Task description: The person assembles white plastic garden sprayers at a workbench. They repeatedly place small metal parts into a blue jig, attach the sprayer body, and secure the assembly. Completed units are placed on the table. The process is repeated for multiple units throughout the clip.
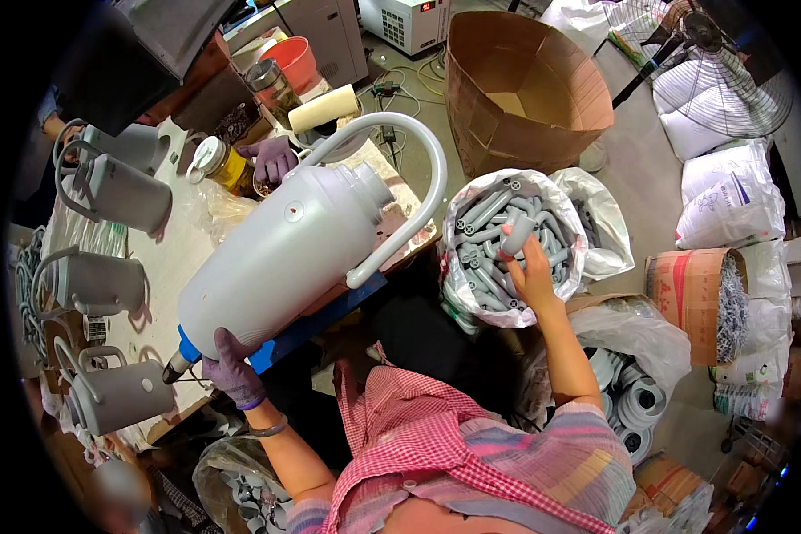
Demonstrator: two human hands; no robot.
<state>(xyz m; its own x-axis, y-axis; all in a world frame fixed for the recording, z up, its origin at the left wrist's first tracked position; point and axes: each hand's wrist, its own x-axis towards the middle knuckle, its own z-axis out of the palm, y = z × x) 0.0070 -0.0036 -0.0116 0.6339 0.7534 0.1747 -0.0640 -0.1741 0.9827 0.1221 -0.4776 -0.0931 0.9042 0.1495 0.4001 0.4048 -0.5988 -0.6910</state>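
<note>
Big grey jug [280, 245] held up close, tilted, base to the near left, neck to the far right, its looped handle [439, 173] reaching past the table edge. Your gloved left hand [233, 369] grips the base, thumb up the side; the fingers underneath are hidden. Main risk: jug rolls or tips out, since the wall looks smooth and no hand shows at the neck end. Blue-ended tool [188, 345] right by the base, can't tell if you're holding it; its dark tip could scratch something or catch your glove. Your bare right hand [532, 278] has its fingers closed on a grey curved piece [518, 233] above the white bag [507, 318]. Piece could slip, or drag neighbours out, because they lie jumbled together. Farther left, grey kettles [111, 280] stand on the table [176, 245]; a wide swing of the jug might knock one. Far side, yellow jar [233, 169] sits near a purple glove [274, 160], worn or not unclear; a bump could tip the jar.
</note>
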